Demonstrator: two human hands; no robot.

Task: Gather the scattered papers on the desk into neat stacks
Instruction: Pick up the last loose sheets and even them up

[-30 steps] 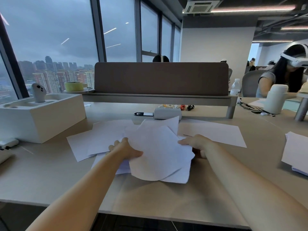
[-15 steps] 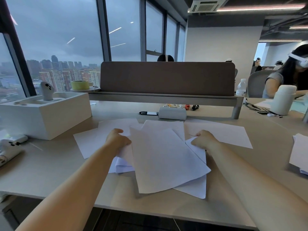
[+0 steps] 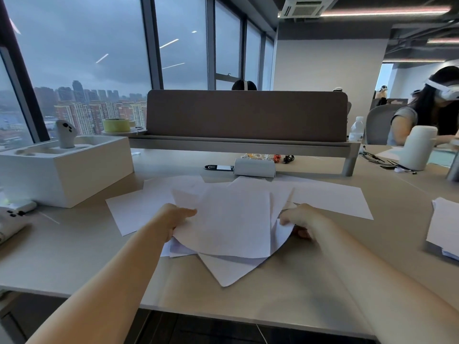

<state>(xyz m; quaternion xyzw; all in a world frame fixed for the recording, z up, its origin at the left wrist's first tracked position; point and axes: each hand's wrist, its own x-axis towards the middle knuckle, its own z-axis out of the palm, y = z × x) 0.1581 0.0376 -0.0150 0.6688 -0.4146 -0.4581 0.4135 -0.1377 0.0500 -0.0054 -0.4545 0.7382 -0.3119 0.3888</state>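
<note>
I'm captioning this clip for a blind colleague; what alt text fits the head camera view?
A left hand and a right hand grip a messy pile of white sheets from either side on a beige desk. More loose sheets lie flat behind it, a white box holding a controller stands at left, and a brown divider panel runs across the back.

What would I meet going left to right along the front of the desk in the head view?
white controller lying flat → white box → left hand → held sheets → right hand → paper stack at the right edge.
</note>
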